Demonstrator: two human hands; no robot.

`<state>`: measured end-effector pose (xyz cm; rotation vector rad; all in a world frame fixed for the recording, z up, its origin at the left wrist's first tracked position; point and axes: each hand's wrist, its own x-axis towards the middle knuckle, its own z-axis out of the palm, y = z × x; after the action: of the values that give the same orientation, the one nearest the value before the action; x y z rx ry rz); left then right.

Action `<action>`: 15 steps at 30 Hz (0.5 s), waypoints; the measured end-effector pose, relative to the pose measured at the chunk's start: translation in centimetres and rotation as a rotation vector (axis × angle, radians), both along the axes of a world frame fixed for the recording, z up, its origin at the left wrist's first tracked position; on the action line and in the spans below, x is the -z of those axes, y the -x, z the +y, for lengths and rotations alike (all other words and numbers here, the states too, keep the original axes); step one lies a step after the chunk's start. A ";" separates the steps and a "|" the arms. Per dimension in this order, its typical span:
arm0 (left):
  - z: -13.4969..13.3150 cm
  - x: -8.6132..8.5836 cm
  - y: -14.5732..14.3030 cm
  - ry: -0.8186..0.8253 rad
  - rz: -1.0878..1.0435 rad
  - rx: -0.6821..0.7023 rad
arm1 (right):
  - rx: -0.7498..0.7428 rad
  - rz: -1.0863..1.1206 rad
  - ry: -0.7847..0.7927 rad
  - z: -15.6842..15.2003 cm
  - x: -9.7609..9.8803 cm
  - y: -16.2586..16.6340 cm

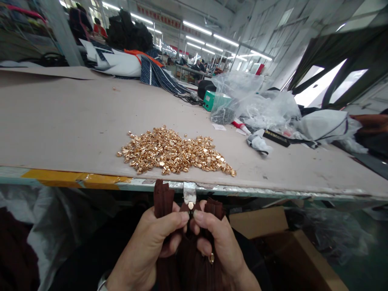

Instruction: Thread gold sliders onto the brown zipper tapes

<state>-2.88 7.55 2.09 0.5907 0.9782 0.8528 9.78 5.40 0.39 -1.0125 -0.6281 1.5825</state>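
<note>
My left hand point(160, 238) is closed, its thumb and forefinger pinching one side of a dark brown zipper tape point(185, 208). My right hand point(220, 238) pinches the other side, close to a gold zipper slider point(190, 205) at a small metal holder point(189, 192) on the table edge. Bundled brown tapes point(163, 198) stick up beside my left thumb, and more hang below between both hands. Under my right fingers shows another small gold piece point(211, 258), its kind unclear. Just beyond the hands lies a pile of gold zipper sliders point(169, 151).
The table point(60, 117) has yellow tape point(75, 178) along its front edge. To the right are clear plastic bags point(257, 101), a green box point(209, 100) and a black strip point(276, 138). Striped fabric point(154, 76) lies at the back. An open cardboard box point(315, 258) stands below right.
</note>
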 end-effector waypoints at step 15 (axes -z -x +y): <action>0.2 0.1 -0.4 -0.080 0.138 -0.052 | 0.037 -0.043 -0.028 0.4 0.5 0.3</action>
<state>-2.49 7.79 1.99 0.7022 1.0919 0.9099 9.44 5.81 -0.06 -1.0343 -0.6560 1.5187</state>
